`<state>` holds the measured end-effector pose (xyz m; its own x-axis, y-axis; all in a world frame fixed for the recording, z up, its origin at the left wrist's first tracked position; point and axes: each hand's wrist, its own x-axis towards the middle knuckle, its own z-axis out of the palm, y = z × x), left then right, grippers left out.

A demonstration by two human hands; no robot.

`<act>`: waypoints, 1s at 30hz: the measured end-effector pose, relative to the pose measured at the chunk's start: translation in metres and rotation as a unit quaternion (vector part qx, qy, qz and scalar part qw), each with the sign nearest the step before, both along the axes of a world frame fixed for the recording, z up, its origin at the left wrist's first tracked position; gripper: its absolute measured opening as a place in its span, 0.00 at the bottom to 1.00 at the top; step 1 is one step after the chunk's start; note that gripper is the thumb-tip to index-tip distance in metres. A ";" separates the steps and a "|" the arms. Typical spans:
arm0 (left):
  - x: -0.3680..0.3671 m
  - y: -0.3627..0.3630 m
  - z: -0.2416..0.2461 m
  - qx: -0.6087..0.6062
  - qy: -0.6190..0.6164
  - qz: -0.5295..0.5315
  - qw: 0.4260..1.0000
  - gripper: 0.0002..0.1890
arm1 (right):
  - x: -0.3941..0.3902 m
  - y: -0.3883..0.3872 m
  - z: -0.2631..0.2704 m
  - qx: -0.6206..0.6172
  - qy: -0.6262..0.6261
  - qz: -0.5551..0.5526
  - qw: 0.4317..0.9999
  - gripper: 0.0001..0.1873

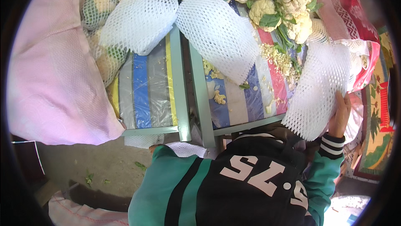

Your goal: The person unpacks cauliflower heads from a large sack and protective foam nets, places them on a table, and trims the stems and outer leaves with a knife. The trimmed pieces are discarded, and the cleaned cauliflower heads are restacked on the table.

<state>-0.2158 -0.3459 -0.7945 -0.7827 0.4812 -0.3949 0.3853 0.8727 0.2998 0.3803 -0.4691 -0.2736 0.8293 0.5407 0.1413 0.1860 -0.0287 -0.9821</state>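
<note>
My right hand (340,116) is at the right edge of a white foam net sleeve (319,88), with its fingers along the mesh and the thumb hidden. The sleeve reaches over the table's front edge. Only a sliver of my left hand (153,148) shows past the green cuff, below the table edge. White foam netting (188,149) lies close by it, and its grip is hidden. Two more foam net sleeves, a left one (141,19) and a middle one (219,35), rest across the tabletops. Bare cauliflower heads (282,7) with green leaves are piled at the back right.
Net-wrapped cauliflowers (101,3) fill the left side beside a pink cloth (56,79). The striped plastic table cover (236,100) bears cauliflower crumbs. Green metal frames (181,85) meet at a narrow gap. A red patterned cloth (360,13) lies right; leaf scraps (89,178) dot the floor.
</note>
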 end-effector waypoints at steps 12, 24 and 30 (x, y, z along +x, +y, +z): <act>-0.086 0.033 0.216 0.514 0.132 0.165 0.831 0.22 | 0.078 -0.047 -0.023 0.076 0.159 -0.040 0.984 0.16; 0.069 0.187 0.542 0.796 0.232 -0.202 0.521 0.18 | 0.102 -0.083 -0.049 0.114 0.231 -0.013 0.966 0.16; 0.185 0.295 0.552 0.449 0.043 -0.593 0.667 0.19 | 0.106 -0.102 -0.044 0.115 0.202 -0.019 0.973 0.17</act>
<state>-0.0305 -0.0513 -0.2428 0.3569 0.7942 0.4919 0.6950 -0.5776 0.4283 0.4861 -0.5707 -0.3171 0.8609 0.5014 -0.0861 -0.2123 0.2004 -0.9564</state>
